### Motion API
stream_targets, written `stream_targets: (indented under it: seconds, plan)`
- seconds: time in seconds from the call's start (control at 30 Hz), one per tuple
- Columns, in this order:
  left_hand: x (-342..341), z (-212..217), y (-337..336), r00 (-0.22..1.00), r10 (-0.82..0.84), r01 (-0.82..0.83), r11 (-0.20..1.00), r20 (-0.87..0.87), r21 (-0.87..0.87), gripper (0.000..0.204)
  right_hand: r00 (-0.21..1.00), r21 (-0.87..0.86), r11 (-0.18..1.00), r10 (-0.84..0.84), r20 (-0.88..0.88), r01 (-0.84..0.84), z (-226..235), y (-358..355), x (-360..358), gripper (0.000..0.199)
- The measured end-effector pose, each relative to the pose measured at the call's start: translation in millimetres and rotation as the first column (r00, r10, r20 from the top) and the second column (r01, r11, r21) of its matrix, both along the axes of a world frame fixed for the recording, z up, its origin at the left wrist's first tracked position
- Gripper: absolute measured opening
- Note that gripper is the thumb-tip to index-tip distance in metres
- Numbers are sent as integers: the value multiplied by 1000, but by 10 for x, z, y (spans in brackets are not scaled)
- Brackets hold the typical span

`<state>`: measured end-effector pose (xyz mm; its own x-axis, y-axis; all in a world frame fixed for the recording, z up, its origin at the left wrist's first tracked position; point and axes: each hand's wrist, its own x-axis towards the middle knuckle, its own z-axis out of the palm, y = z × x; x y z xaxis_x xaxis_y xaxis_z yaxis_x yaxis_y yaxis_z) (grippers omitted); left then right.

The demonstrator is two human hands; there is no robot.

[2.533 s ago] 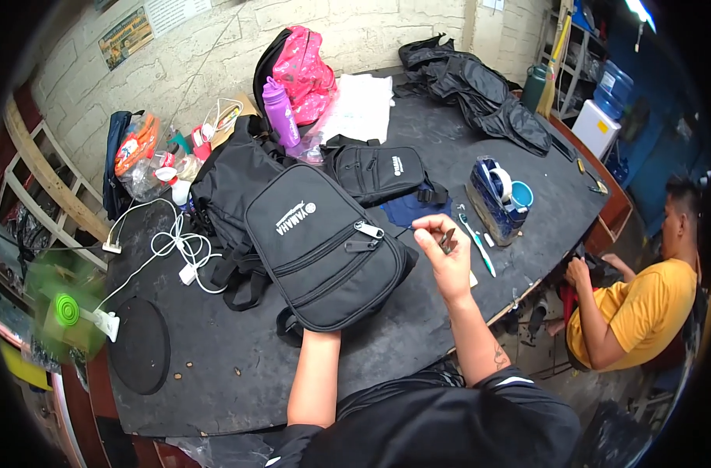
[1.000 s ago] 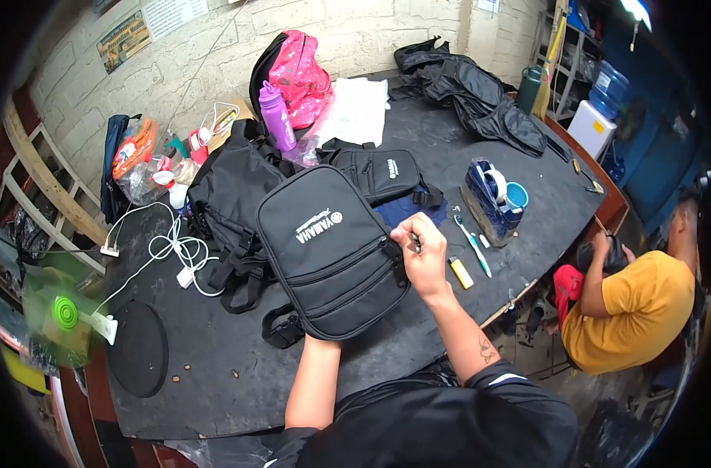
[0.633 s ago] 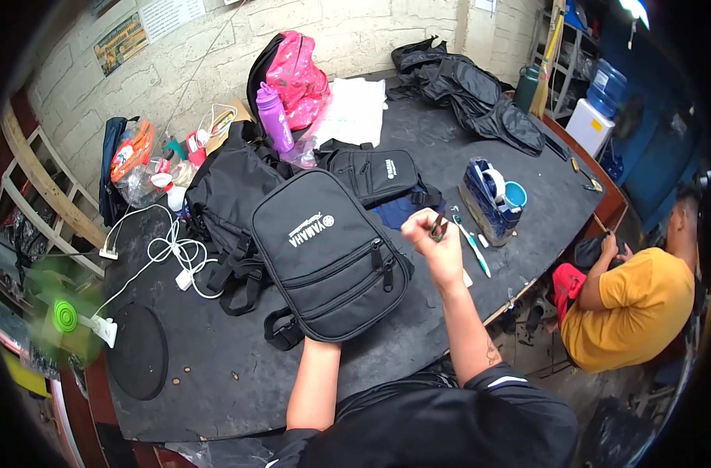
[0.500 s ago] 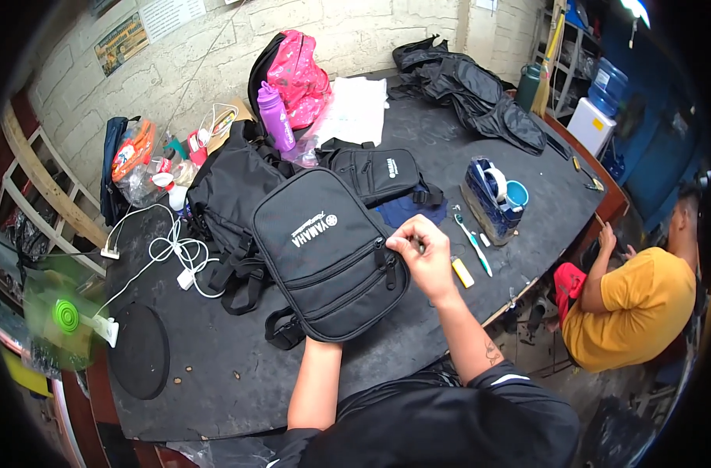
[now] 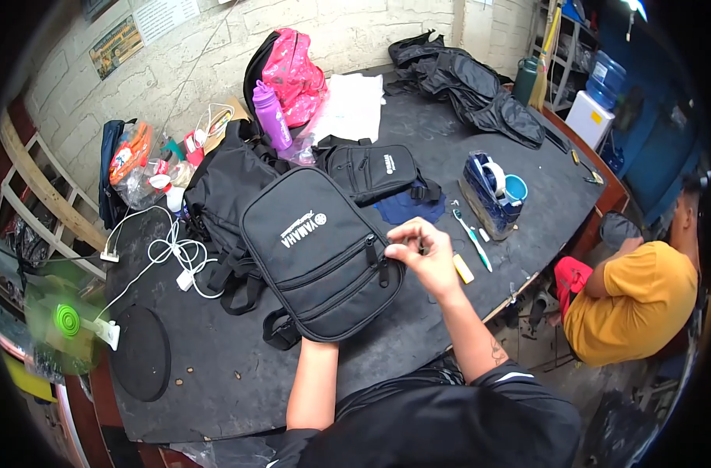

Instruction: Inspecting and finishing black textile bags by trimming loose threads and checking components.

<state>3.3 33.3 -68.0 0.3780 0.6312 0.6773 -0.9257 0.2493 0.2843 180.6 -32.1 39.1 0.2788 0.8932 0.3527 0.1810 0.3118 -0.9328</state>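
Right hand (image 5: 420, 253) curls beside a zippered black bag (image 5: 312, 261), left hand behind it, holds unclear; roomy desk (image 5: 223, 409) edge left-below it.

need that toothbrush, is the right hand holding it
No, the toothbrush lies on the table, apart from the right hand, which is at the edge of the black bag.

A person's short-sleeved black shirt (image 5: 457, 425) spans the lower edge — a narrow white stripe (image 5: 515, 377) runs along the right sleeve (image 5: 492, 384). Both forearms (image 5: 313, 386) and the right hand (image 5: 422, 253) are bare — a small dark-lined tattoo (image 5: 498, 352) marks the right forearm near the elbow.
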Motion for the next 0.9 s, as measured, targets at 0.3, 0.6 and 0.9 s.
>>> stream_targets:
  seconds: [0.3,0.6,0.9]
  plan:
    - [-163,190,-281,990,-128,140,862,58,-488,59,920,27,923,-384,81,383,-369,335,666,12]
    - [-261,236,-291,857,174,-311,926,-486,-217,62,993,7,998,59,105,-60,28,-147,159,22]
    - [-142,266,-255,835,186,-296,945,-518,-137,61,972,60,998,-40,229,27,-30,-285,-55,42]
